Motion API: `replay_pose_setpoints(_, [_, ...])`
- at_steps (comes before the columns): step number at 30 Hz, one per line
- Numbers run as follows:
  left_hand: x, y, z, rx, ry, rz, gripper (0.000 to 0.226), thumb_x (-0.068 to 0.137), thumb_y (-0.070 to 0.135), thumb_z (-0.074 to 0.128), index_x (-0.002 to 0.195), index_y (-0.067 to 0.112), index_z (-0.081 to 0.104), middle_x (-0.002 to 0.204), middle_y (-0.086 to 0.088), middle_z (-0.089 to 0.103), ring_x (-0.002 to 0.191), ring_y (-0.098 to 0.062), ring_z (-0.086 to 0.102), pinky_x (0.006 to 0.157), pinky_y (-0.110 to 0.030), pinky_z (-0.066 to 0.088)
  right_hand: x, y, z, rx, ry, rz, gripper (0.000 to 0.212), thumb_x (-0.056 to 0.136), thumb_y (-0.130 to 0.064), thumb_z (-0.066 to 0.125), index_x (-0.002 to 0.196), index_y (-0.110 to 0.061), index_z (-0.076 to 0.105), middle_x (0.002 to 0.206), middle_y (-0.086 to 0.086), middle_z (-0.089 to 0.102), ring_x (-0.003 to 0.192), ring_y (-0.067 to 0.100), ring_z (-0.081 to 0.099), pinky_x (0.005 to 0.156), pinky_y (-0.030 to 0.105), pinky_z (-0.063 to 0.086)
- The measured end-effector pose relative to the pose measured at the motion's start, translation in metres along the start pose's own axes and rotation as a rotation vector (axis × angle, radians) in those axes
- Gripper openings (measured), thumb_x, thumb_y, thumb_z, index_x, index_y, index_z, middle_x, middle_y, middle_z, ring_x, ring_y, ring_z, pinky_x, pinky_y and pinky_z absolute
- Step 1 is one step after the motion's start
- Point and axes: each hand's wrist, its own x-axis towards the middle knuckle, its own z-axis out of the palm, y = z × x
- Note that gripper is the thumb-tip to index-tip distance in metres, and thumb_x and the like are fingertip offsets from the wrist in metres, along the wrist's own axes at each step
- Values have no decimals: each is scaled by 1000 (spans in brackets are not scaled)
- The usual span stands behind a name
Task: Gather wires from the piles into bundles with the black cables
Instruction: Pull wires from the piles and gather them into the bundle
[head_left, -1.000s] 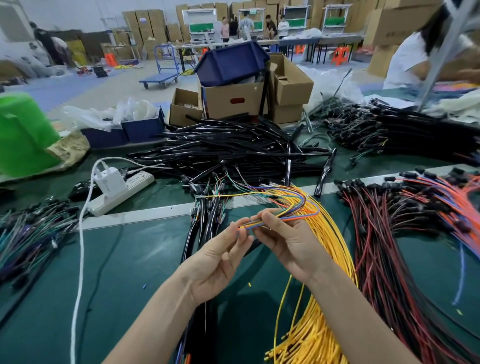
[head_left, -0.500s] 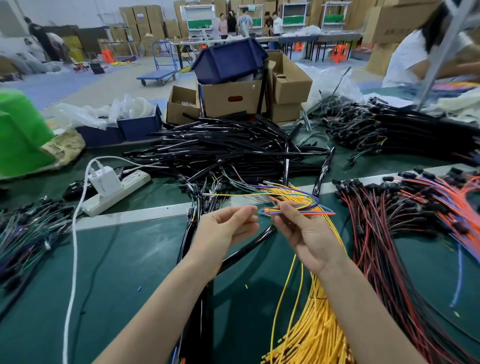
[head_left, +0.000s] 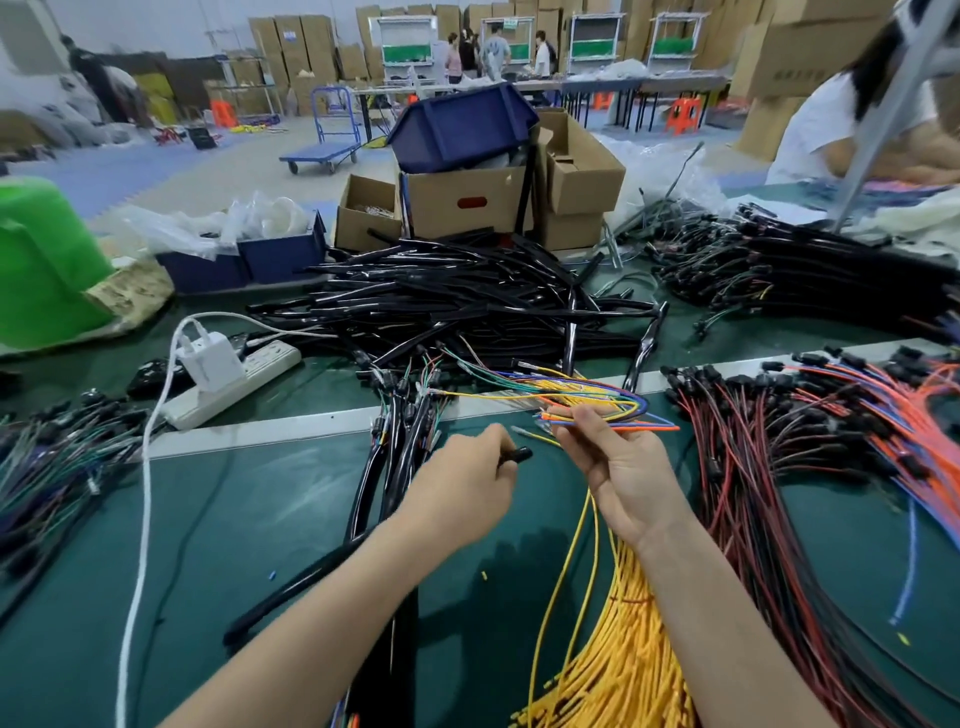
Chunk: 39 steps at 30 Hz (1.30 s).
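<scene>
Several coloured wires (head_left: 631, 408) are risking slipping from the loose pinch of our right hand (head_left: 623, 467) while our left hand (head_left: 462, 488) is seemingly gripping a black cable (head_left: 521, 455).

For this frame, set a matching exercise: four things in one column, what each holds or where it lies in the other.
1 left hand
2 right hand
3 white power strip
4 yellow wire pile

a beneath the right hand
b holds mixed coloured wires
c grips a black cable
d has a charger plugged in

Pairs: 1-c, 2-b, 3-d, 4-a.
</scene>
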Motion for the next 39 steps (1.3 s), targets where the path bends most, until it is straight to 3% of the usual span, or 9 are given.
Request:
replay_pose_setpoints(4, [-24, -6, -18, -63, 129, 69, 16, 92, 38, 54, 103, 32, 64, 80, 9, 68, 72, -13, 58, 70, -27, 47, -4, 9, 5, -129, -85, 3, 7, 89, -1, 54, 85, -3, 59, 80, 11, 73, 75, 15, 71, 62, 20, 56])
replay_pose_setpoints(6, [-30, -7, -20, -79, 162, 86, 14, 92, 40, 54, 99, 33, 64, 71, 10, 65, 67, -13, 56, 67, -28, 47, -6, 12, 6, -204, -116, -1, 12, 90, -3, 54, 81, -5, 61, 79, 13, 73, 73, 18, 71, 63, 22, 56])
replay_pose_setpoints(10, [-34, -9, -15, -110, 162, 121, 12, 94, 33, 52, 95, 27, 64, 73, 12, 69, 59, -5, 54, 65, -30, 50, -10, 14, 7, -300, -177, 10, 11, 88, -10, 56, 83, -3, 63, 81, 12, 74, 74, 20, 72, 62, 24, 56])
replay_pose_setpoints(14, [-36, -11, -12, -151, 199, 147, 9, 94, 29, 54, 93, 30, 63, 72, 16, 68, 58, 2, 53, 57, -22, 42, -10, 14, 7, -240, -182, 43, 10, 82, -13, 59, 81, -4, 64, 80, 12, 74, 72, 20, 72, 61, 23, 56])
replay_pose_setpoints(18, [-38, -12, -9, -180, 216, 159, 9, 93, 27, 55, 95, 32, 63, 69, 16, 66, 54, -1, 51, 51, -14, 35, -9, 15, 6, -219, -180, 77, 10, 84, -10, 58, 84, -2, 62, 79, 13, 73, 72, 20, 72, 61, 23, 56])
replay_pose_setpoints(25, [-38, -12, -8, -211, 245, 178, 14, 93, 23, 57, 101, 31, 65, 67, 18, 64, 55, 2, 51, 52, -8, 33, -10, 13, 7, -217, -178, 120, 10, 88, -7, 55, 82, -2, 62, 77, 12, 73, 69, 19, 71, 59, 23, 56])
replay_pose_setpoints(34, [-37, -9, -13, -169, 207, 231, 21, 94, 22, 55, 111, 32, 62, 71, 15, 67, 54, 12, 49, 53, -6, 32, -7, 12, 1, -245, -179, 186, 7, 85, -7, 59, 84, 0, 62, 76, 14, 72, 66, 19, 71, 57, 23, 56])
replay_pose_setpoints(39, [-38, -14, -15, -115, 162, 242, 19, 93, 27, 57, 110, 31, 64, 77, 16, 70, 61, 4, 51, 66, -24, 44, -7, 13, 1, -241, -158, 203, 9, 88, -4, 57, 87, 3, 62, 76, 14, 73, 66, 18, 71, 57, 21, 56])
